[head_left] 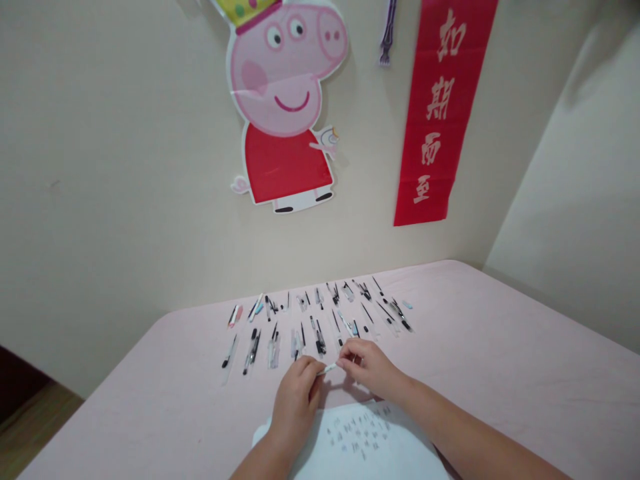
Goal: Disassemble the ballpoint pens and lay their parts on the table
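A slim white stick [329, 368], perhaps a pen part, spans the gap between my hands above the pink cloth. My left hand [296, 397] is closed around its left end. At the other end, the thumb and fingers of my right hand [371, 368] pinch it. Just beyond my hands lie two rows of taken-apart pens: a black-and-clear set [273, 347], a dark set [320, 335] and several more with barrels, caps and refills. Below my hands is a white sheet [320, 460] bearing many small dark bits or marks, too small to make out.
Pink cloth [165, 400] covers the rounded-corner surface, which meets the wall behind the pens. A small blue piece [407, 305] lies at the right end of the rows. On the wall hang a cartoon pig cutout [289, 163] and a red banner [435, 133].
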`<state>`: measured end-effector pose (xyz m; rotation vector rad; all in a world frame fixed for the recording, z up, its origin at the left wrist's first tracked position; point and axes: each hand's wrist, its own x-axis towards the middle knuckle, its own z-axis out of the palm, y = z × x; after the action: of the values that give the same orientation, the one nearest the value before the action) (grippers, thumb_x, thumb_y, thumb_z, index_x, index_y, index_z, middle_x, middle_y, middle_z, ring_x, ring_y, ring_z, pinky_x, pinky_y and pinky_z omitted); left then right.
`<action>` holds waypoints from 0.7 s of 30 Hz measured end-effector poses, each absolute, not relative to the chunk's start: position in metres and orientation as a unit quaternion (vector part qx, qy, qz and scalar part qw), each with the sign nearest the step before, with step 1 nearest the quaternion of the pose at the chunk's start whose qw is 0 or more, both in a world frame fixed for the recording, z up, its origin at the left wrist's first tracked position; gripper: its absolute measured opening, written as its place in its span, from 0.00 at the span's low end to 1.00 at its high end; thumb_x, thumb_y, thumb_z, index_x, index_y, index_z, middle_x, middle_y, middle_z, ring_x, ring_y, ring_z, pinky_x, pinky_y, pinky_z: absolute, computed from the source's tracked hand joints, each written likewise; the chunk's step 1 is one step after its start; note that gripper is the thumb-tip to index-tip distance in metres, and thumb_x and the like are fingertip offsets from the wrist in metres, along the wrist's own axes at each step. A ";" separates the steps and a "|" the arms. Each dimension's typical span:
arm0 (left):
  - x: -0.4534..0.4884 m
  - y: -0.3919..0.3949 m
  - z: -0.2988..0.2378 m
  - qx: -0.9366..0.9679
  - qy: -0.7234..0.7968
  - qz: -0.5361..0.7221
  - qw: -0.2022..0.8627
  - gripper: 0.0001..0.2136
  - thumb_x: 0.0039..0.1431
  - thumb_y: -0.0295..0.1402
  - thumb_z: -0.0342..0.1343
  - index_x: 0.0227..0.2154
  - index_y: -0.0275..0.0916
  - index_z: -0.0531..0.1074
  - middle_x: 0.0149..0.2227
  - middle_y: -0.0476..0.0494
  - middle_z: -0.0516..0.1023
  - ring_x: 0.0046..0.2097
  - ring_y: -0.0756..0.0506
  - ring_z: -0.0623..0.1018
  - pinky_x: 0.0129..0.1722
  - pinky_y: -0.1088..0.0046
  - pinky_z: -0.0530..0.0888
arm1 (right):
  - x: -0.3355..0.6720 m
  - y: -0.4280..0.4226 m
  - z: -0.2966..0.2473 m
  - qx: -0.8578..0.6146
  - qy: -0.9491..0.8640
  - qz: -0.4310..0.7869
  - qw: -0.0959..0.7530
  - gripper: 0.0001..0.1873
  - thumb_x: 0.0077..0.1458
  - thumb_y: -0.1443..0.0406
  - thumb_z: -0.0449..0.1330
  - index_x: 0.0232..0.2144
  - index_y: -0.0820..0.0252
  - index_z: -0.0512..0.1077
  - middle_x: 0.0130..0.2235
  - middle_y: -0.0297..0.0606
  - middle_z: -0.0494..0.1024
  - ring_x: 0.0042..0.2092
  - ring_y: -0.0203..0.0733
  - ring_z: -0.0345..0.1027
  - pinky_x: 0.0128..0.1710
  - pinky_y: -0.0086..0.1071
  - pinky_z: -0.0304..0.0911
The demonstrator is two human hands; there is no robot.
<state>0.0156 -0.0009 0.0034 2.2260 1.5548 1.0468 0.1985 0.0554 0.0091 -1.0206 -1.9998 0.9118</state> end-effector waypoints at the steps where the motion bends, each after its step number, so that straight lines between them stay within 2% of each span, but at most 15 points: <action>1: 0.016 -0.001 0.004 0.762 0.528 0.357 0.113 0.09 0.56 0.24 0.48 0.34 0.40 0.72 0.35 0.43 0.74 0.37 0.45 0.74 0.37 0.69 0.71 | 0.198 0.056 0.009 -0.396 -0.777 0.345 0.347 0.06 0.51 0.67 0.58 0.23 0.60 0.70 0.25 0.32 0.69 0.28 0.36 0.62 0.28 0.28 0.56; 7: 0.016 -0.002 0.005 0.768 0.527 0.347 0.112 0.08 0.56 0.24 0.49 0.33 0.40 0.72 0.34 0.44 0.74 0.37 0.46 0.74 0.37 0.70 0.71 | 0.201 0.055 0.012 -0.392 -0.803 0.305 0.331 0.17 0.58 0.62 0.52 0.19 0.60 0.65 0.22 0.31 0.65 0.27 0.35 0.60 0.29 0.28 0.54; 9: 0.016 -0.002 0.004 0.765 0.531 0.345 0.113 0.08 0.56 0.24 0.48 0.33 0.40 0.72 0.34 0.44 0.74 0.37 0.46 0.73 0.37 0.70 0.71 | 0.203 0.054 0.015 -0.378 -0.808 0.305 0.335 0.13 0.58 0.62 0.52 0.23 0.59 0.67 0.26 0.33 0.68 0.30 0.36 0.62 0.30 0.28 0.55; 12: 0.015 0.000 0.000 0.762 0.537 0.344 0.115 0.08 0.56 0.24 0.48 0.34 0.40 0.71 0.35 0.43 0.74 0.38 0.45 0.73 0.37 0.69 0.71 | 0.206 0.051 0.018 -0.357 -0.818 0.299 0.337 0.02 0.54 0.67 0.55 0.31 0.59 0.67 0.32 0.34 0.70 0.33 0.36 0.63 0.30 0.27 0.56; 15: 0.014 0.002 -0.003 0.763 0.536 0.343 0.116 0.08 0.56 0.24 0.48 0.34 0.40 0.71 0.36 0.43 0.74 0.39 0.45 0.73 0.38 0.68 0.71 | 0.206 0.052 0.017 -0.347 -0.836 0.270 0.327 0.04 0.51 0.71 0.54 0.31 0.59 0.66 0.32 0.34 0.69 0.33 0.36 0.62 0.31 0.28 0.57; 18: 0.015 0.002 -0.002 0.765 0.533 0.343 0.115 0.08 0.56 0.24 0.48 0.34 0.40 0.71 0.35 0.44 0.74 0.39 0.45 0.73 0.38 0.68 0.71 | 0.204 0.054 0.013 -0.347 -0.849 0.249 0.311 0.04 0.54 0.70 0.53 0.28 0.59 0.66 0.29 0.34 0.69 0.32 0.37 0.61 0.32 0.29 0.56; 21: 0.016 0.000 0.001 0.768 0.530 0.340 0.118 0.08 0.56 0.24 0.48 0.34 0.40 0.71 0.35 0.44 0.74 0.38 0.45 0.73 0.38 0.69 0.71 | 0.204 0.054 0.013 -0.366 -0.851 0.241 0.291 0.13 0.59 0.65 0.50 0.23 0.60 0.65 0.25 0.33 0.66 0.30 0.37 0.60 0.31 0.29 0.55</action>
<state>0.0160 0.0001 0.0008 2.2468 1.5496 0.9940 0.2037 0.0545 0.0126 -0.9752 -2.2679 0.6435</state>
